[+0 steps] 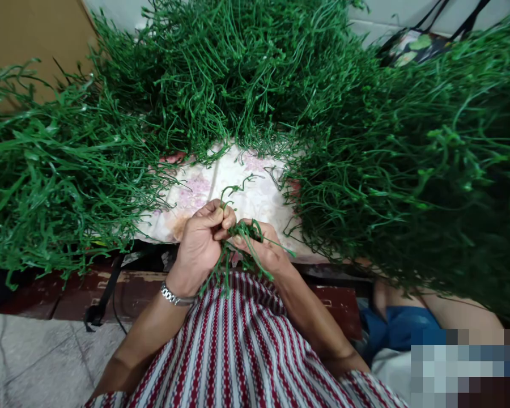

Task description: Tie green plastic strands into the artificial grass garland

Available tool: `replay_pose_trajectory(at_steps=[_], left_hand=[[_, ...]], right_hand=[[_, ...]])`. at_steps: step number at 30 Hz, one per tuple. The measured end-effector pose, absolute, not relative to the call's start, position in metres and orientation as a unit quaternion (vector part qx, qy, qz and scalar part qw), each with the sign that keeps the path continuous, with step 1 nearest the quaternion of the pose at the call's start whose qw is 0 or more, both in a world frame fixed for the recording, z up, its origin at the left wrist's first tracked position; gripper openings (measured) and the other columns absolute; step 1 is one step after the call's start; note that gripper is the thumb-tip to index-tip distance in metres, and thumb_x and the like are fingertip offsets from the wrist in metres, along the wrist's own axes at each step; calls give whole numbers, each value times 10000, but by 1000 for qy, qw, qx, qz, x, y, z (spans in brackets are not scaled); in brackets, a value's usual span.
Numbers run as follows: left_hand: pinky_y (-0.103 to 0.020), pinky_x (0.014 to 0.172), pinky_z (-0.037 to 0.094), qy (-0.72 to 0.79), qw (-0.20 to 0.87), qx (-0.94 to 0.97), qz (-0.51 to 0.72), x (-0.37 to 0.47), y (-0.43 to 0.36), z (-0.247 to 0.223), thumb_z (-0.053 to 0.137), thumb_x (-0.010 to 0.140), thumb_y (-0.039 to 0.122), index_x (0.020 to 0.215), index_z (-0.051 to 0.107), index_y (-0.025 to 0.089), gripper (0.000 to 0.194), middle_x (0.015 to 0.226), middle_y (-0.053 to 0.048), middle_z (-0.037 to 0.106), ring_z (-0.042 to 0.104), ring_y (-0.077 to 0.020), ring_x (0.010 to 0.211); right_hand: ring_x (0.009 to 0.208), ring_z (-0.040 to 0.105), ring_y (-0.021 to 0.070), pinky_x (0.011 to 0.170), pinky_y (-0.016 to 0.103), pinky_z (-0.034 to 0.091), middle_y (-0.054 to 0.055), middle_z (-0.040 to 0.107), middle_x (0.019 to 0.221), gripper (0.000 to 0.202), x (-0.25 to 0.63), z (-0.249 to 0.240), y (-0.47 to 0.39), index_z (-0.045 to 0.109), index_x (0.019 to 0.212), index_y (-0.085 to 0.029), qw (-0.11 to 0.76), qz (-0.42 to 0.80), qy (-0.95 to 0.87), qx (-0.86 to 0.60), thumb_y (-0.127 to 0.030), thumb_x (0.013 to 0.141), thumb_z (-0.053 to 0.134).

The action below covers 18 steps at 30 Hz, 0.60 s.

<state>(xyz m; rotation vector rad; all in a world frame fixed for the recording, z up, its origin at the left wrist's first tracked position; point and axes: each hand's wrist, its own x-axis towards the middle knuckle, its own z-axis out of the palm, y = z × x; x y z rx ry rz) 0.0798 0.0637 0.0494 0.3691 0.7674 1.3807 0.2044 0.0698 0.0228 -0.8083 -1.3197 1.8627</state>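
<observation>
Close together above the lap, both hands work at thin green stems. My left hand (202,235), with a metal watch on its wrist, pinches one curled stem between thumb and fingers. My right hand (261,243) is closed round a small bunch of green stems (225,272), whose ends hang down and stick out to the sides. The fingertips of the two hands nearly meet. Behind them lies a pale flowered cloth (255,195).
Large heaps of green stems lie at the left (68,175), the back (238,62) and the right (408,158). Another person's bent leg (459,311) shows at the lower right. A patterned bag (416,48) stands at the back right.
</observation>
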Motion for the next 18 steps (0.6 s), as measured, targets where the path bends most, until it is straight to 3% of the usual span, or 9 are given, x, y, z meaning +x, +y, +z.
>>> replay_pose_trajectory(at_steps=[4, 9, 12, 15, 18], left_hand=[[-181, 364, 113, 349, 703, 160, 598, 79, 61, 51, 608, 657, 158, 541, 425, 147, 217, 493, 33, 335, 228, -46, 422], [-193, 406, 233, 363, 601, 161, 693, 57, 74, 58, 604, 695, 153, 546, 310, 175, 331, 504, 68, 204, 188, -40, 399], [-200, 436, 266, 358, 609, 216, 674, 54, 79, 60, 621, 704, 156, 621, 401, 178, 237, 486, 72, 284, 238, -41, 393], [-198, 446, 278, 367, 662, 240, 608, 62, 77, 54, 644, 698, 177, 653, 442, 173, 207, 483, 55, 409, 318, -47, 399], [-189, 458, 298, 398, 650, 235, 603, 68, 73, 44, 665, 691, 198, 658, 453, 164, 217, 501, 37, 480, 376, -52, 420]], right_hand=[[441, 316, 48, 418, 187, 264, -67, 358, 511, 272, 211, 25, 66, 446, 639, -163, 336, 718, -544, -275, -352, 765, 596], [479, 437, 89, 472, 222, 349, -27, 481, 534, 288, 221, 24, 55, 487, 586, -165, 326, 709, -582, -229, -376, 728, 621], [521, 452, 96, 505, 227, 367, -23, 487, 573, 220, 232, 35, 58, 503, 616, -172, 388, 629, -615, -276, -311, 753, 606], [708, 556, 143, 642, 273, 441, 38, 588, 772, 50, 249, 61, 59, 555, 729, -177, 387, 510, -717, -275, -167, 776, 569], [830, 605, 181, 721, 305, 477, 64, 637, 872, 153, 277, 97, 49, 588, 869, -208, 362, 410, -783, -298, -89, 782, 544]])
